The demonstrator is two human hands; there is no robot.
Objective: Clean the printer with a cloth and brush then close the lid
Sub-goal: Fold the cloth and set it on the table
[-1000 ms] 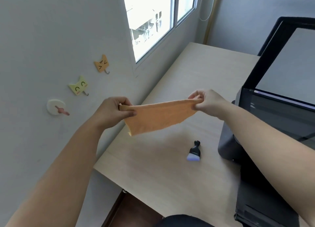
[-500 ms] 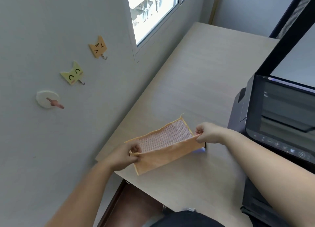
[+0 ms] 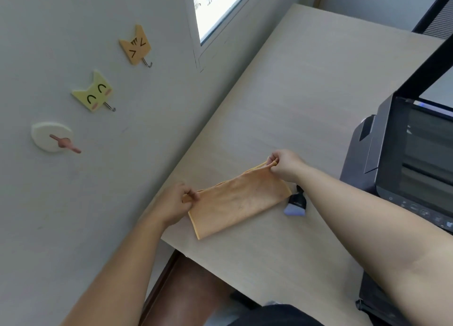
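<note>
The cloth (image 3: 239,202) is now folded over on itself and lowered to the desk (image 3: 306,85); half a second ago it was held as an open fold with its mesh side showing, and a second ago it was stretched flat in the air, higher up. It is held at both ends. At its near-left end it is pinched by the left hand (image 3: 175,203), thumb and fingers curled onto the hem. At its far-right corner it is pinched by the right hand (image 3: 285,165), the fingertips closed on the edge. The lower half of the cloth appears to lie on the wood, though whether the whole of it rests there cannot be told.

Just beside the cloth's right edge, the brush (image 3: 296,204) is seen on the desk, bristles toward the viewer, partly hidden by the right forearm. It is untouched.

Farther right, the printer (image 3: 382,159) is seen with its lid (image 3: 426,66) raised and the glass exposed.

The fold is judged to be preparation: a thicker pad is being made for wiping. No cleaning of the printer is shown yet, so wiping, brushing and closing the lid are all taken to remain.

On the wall beyond, three hooks (image 3: 94,92) are mounted beside a window (image 3: 215,4).
</note>
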